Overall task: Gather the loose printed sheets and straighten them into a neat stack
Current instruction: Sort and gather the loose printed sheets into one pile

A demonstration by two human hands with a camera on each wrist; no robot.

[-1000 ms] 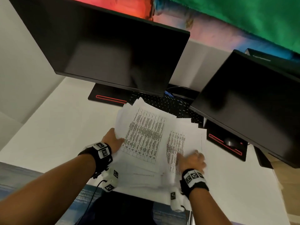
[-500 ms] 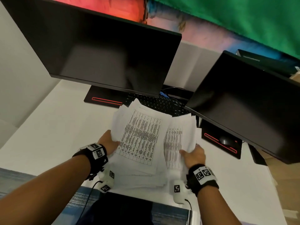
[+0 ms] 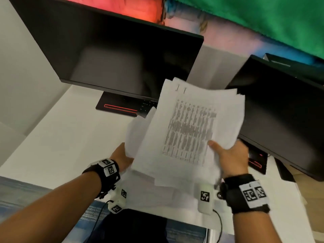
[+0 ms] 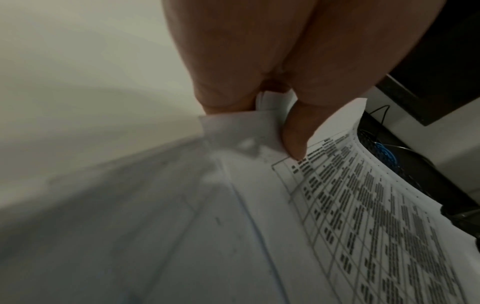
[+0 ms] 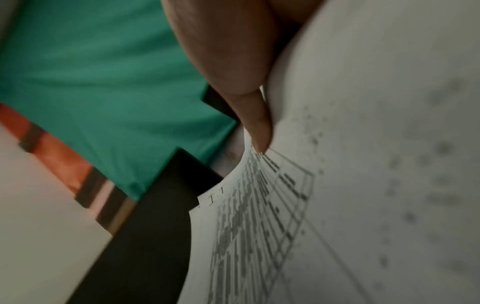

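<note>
The sheets (image 3: 185, 137) sit mid-desk (image 3: 57, 137), left hand (image 3: 121, 157) at eight o'clock, right hand (image 3: 229, 158) at four. One monitor (image 3: 108, 55) stands at eleven o'clock, another (image 3: 280, 111) at two.

White sheets (image 3: 189, 130) with grey printed tables, black monitors (image 3: 112, 55), green backdrop (image 3: 263, 18)

The sheets (image 3: 189, 137) are thin matt white paper, the desk (image 3: 57, 137) smooth matt white, the monitor (image 3: 114, 55) dark with a dull sheen, the backdrop (image 3: 263, 18) green cloth.
</note>
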